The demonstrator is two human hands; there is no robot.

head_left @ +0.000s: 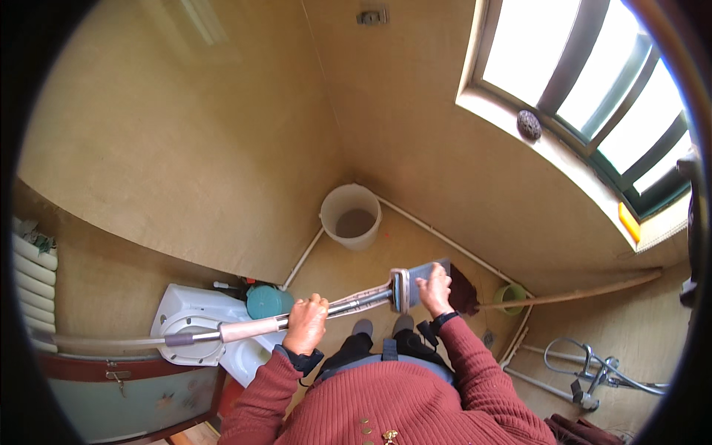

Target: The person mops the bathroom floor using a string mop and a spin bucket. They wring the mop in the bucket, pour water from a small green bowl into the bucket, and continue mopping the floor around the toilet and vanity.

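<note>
A flat mop (248, 330) is held sideways across the front of my body, its pink and silver pole reaching far to the left. My left hand (305, 326) is wrapped round the pole near its middle. At the other end, my right hand (436, 289) grips the grey-blue mop head (419, 282), thumb and fingers closed on its plate. A squared pale sleeve (400, 291) sits where the pole meets the head. The underside of the mop head is hidden.
A white bucket (362, 243) stands in the corner. To the left are a white toilet (167, 315) and a teal bin (268, 302). A wooden-handled broom (571, 294) leans at right near a green pail (519, 294). Shower taps (593, 371) and pipes line the right wall.
</note>
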